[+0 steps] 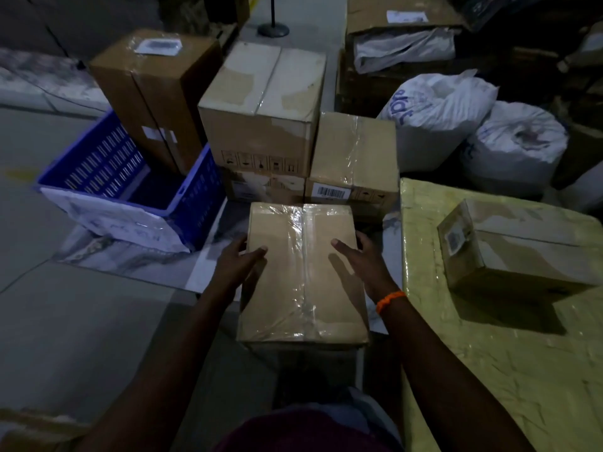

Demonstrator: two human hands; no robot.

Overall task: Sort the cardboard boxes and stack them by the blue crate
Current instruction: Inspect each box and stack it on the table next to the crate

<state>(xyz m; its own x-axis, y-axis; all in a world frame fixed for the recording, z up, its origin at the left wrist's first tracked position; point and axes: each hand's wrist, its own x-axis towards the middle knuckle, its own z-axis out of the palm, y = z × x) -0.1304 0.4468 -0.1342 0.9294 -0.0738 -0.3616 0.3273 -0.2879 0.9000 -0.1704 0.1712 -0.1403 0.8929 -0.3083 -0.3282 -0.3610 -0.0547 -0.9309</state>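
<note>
Two grips: L hand (239,264) & R hand (367,265) fingers (363,240) clamp taped box (303,278) sides; tips hidden.

Fingers of left hand (239,264) and right hand (363,261) partly behind the taped box (303,288).

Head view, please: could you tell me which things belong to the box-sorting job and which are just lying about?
Job: taped box between left hand and right hand; blue crate; stacked boxes beside it; small box on yellow wrapping.
Lying about: white sacks; stand base.
</note>
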